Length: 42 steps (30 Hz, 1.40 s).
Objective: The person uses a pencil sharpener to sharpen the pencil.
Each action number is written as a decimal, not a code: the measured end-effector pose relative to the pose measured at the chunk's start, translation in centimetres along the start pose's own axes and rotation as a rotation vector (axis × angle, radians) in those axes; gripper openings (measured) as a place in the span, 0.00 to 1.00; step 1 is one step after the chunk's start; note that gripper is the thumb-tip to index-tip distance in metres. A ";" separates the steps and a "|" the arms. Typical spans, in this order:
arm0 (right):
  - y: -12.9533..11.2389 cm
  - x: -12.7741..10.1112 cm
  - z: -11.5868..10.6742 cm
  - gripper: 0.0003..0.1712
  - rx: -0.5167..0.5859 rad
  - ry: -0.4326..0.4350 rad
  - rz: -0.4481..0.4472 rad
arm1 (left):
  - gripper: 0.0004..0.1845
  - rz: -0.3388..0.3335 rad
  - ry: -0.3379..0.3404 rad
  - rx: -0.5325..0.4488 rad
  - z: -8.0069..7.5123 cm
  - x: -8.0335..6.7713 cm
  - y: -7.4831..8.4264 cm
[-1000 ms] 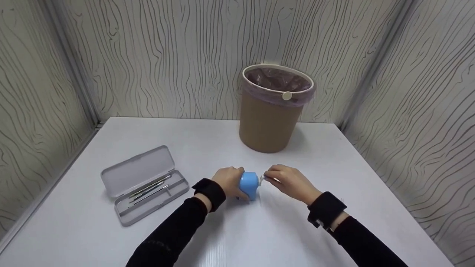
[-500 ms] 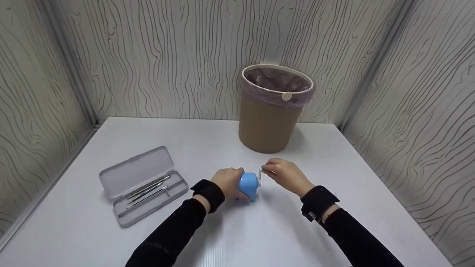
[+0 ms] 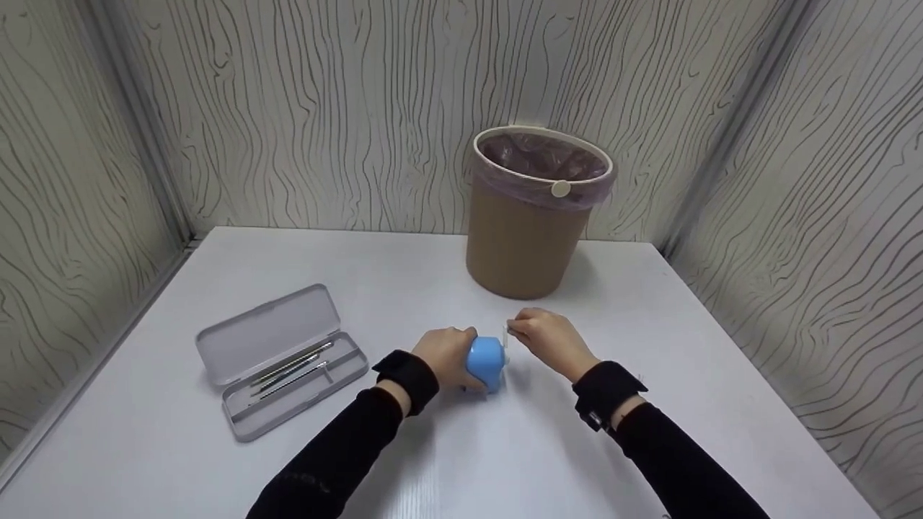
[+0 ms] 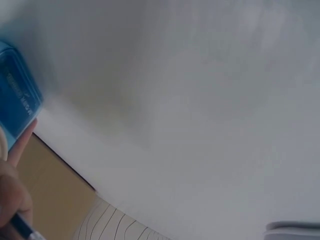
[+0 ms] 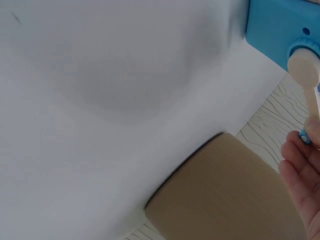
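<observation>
The left hand is curled round the blue sharpener and pins it to the table, a little nearer the person than mid-table; the right hand pinches the small white crank that sticks out of the sharpener's right side. The sharpener looks like a light, hard plastic box with smooth sides, so it would likely skate on the glossy top unless pressed down, and the body is the place to hold it, fingers wrapped over the back and top. The crank is thin and probably the weakest part, better turned with fingertips than pulled. In the left wrist view something dark and thin shows low by the fingers, perhaps a pencil, but it is too blurred to be sure. The table is white, smooth and faintly reflective. Well to the left lies an open grey case with slim metal tools in its tray, lid folded back. Behind the hands, near the back edge, stands a tan bin with a pinkish liner. Walls with a wavy wood-grain pattern close in on three sides.
</observation>
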State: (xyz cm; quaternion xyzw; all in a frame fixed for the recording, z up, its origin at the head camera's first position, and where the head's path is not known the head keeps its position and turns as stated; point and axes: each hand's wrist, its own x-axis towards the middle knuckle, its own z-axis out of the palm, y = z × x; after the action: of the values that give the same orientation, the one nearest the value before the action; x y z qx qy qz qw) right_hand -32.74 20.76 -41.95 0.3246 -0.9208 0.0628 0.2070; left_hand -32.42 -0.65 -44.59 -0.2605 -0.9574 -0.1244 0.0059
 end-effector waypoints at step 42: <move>-1.0 -4.2 2.5 0.06 0.103 -0.207 -0.135 | 0.40 -0.023 0.026 -0.039 0.1 -0.3 0.1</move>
State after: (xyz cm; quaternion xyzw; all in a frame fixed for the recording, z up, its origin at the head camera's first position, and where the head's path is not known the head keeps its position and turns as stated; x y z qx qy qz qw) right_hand -30.04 21.79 -46.03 0.4008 -0.9088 0.0620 0.0978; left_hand -32.07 -0.68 -44.66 -0.2478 -0.9576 -0.1463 0.0116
